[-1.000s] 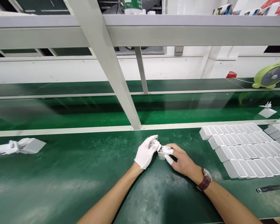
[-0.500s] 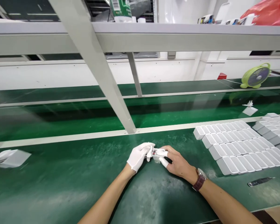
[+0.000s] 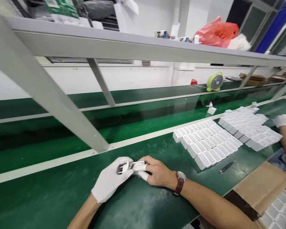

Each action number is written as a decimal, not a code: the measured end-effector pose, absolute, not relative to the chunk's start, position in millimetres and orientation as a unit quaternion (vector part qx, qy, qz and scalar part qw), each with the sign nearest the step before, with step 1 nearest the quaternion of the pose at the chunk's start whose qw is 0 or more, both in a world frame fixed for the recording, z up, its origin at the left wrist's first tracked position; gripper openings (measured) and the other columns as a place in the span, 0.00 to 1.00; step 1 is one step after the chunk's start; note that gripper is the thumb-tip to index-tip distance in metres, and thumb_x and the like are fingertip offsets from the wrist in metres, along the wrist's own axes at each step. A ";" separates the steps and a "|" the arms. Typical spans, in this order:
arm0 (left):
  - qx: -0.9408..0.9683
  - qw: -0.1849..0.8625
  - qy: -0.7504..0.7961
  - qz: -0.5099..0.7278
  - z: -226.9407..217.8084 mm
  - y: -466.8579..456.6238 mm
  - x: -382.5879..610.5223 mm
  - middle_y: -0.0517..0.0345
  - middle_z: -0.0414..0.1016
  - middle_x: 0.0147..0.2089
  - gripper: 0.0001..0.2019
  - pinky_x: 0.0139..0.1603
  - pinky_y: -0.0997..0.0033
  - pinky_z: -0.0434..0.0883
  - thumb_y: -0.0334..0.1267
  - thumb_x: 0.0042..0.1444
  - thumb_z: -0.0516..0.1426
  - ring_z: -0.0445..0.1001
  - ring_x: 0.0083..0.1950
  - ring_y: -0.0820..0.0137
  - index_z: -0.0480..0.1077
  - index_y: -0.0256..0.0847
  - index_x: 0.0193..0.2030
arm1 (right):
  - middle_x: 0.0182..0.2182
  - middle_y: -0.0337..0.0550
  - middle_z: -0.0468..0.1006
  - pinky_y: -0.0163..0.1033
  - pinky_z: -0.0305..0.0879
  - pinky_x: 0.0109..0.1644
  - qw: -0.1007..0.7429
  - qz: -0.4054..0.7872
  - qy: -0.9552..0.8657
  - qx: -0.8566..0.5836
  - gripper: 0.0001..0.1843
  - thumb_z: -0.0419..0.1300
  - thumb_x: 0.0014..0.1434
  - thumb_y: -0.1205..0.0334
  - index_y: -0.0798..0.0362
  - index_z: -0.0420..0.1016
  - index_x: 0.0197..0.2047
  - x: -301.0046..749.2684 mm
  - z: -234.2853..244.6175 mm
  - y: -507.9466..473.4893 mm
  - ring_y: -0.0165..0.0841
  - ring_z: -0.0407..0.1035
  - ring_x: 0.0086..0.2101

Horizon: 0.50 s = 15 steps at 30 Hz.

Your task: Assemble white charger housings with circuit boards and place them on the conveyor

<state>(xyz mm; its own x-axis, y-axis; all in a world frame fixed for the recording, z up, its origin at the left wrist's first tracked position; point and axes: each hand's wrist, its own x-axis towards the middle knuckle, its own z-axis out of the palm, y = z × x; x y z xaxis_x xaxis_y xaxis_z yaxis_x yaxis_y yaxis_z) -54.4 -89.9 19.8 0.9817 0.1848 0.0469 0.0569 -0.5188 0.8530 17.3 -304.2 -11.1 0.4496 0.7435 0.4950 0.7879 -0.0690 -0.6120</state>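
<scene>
My left hand (image 3: 113, 178), in a white glove, is closed around a small white plastic plug piece (image 3: 125, 167) with thin prongs pointing left. My right hand (image 3: 154, 171) wears white covers on some fingertips and a wristwatch. Its thumb and fingers pinch a small open white plastic housing (image 3: 140, 163), held just to the right of the plug piece. Both parts are together above the green bench, but the fingers hide where they meet. The inside of the housing is too small to make out.
Rows of white housings (image 3: 207, 141) stand to the right, with more (image 3: 248, 122) beyond. A dark knife-like tool (image 3: 227, 167) lies near the bench edge. One assembled white piece (image 3: 211, 109) sits on the green belt. Another person's gloved hand (image 3: 284, 121) is at far right. A slanted post (image 3: 62, 108) rises left.
The view has swung to the right, bringing another person's hand and a cardboard box into sight. My left hand's fingers have spread wider around the plug piece. My right hand keeps its pinch.
</scene>
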 end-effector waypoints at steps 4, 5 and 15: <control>0.837 0.540 0.045 0.069 21.6 -89.9 -52.8 0.54 0.79 0.47 0.18 0.46 0.65 0.76 0.47 0.50 0.63 0.78 0.44 0.62 0.74 0.43 0.46 | 0.56 0.48 0.72 0.42 0.72 0.59 0.447 -0.018 -0.530 -0.720 0.17 0.57 0.69 0.64 0.46 0.74 0.60 20.9 -5.5 -302.8 0.37 0.72 0.54; 0.832 0.548 0.046 0.071 21.0 -90.6 -52.5 0.53 0.79 0.46 0.18 0.46 0.65 0.76 0.45 0.49 0.63 0.78 0.44 0.62 0.74 0.42 0.46 | 0.56 0.48 0.73 0.43 0.72 0.59 0.450 -0.013 -0.531 -0.718 0.18 0.56 0.69 0.65 0.45 0.74 0.60 21.8 -4.7 -302.5 0.37 0.72 0.53; 0.783 0.622 0.023 0.002 11.2 -80.5 -37.6 0.52 0.79 0.46 0.33 0.45 0.68 0.75 0.43 0.37 0.74 0.77 0.44 0.64 0.76 0.38 0.52 | 0.57 0.46 0.75 0.40 0.75 0.57 0.408 -0.078 -0.551 -0.723 0.18 0.55 0.65 0.63 0.43 0.74 0.57 46.4 -23.4 -300.0 0.40 0.75 0.53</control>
<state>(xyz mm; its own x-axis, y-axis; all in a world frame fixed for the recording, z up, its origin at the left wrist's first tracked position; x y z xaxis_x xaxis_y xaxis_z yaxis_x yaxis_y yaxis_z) -37.6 -80.5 11.2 0.9989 0.0399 -0.0253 0.0337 -0.2260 0.9736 46.4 -300.0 -23.4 0.3799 0.7345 0.5623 0.8611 -0.0586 -0.5051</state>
